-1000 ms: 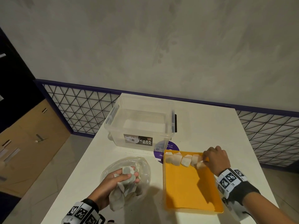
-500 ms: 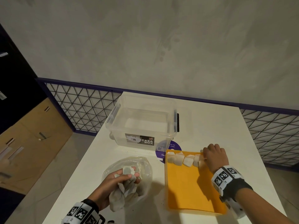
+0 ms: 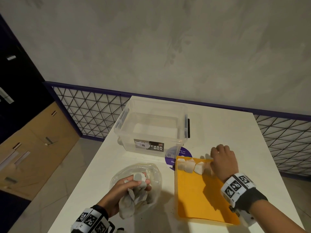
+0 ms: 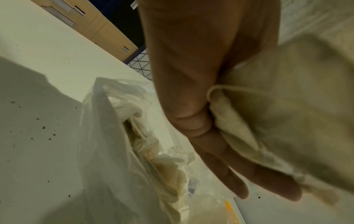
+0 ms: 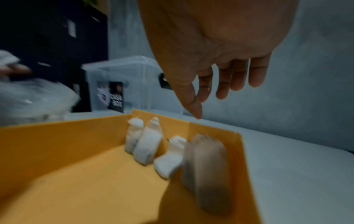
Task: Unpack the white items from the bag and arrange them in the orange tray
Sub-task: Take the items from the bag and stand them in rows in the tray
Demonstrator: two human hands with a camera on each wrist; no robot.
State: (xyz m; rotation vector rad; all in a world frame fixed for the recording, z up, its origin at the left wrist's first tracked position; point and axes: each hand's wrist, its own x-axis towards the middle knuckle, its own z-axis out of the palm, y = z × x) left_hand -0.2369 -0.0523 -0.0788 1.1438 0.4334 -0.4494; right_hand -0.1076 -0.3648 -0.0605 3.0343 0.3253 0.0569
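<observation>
The orange tray [image 3: 200, 195] lies on the white table to the right. A row of white sachets [image 3: 189, 166] leans against its far wall, also blurred in the right wrist view as sachets [image 5: 149, 145] in the tray [image 5: 67, 174]. My right hand [image 3: 220, 153] hovers over the tray's far right corner. Its fingers [image 5: 222, 91] hang relaxed and hold nothing. My left hand [image 3: 143, 181] grips a bunch of white sachets [image 3: 129, 202] above the clear plastic bag [image 3: 151, 170]. Up close, the left hand's fingers [image 4: 239, 174] curl round the sachets [image 4: 277, 113], with the bag [image 4: 118, 151] below.
A clear lidless storage box [image 3: 151, 130] labelled CASA BOX stands behind the bag and tray. A purple round sticker [image 3: 170, 157] lies between box and tray. Dark crumbs dot the table [image 4: 38, 121]. The table's left edge drops to the floor; a mesh rail runs behind.
My right hand has let go of the sachet at the right end of the row and lifted slightly towards the tray's far edge. The left hand keeps its grip in place.
</observation>
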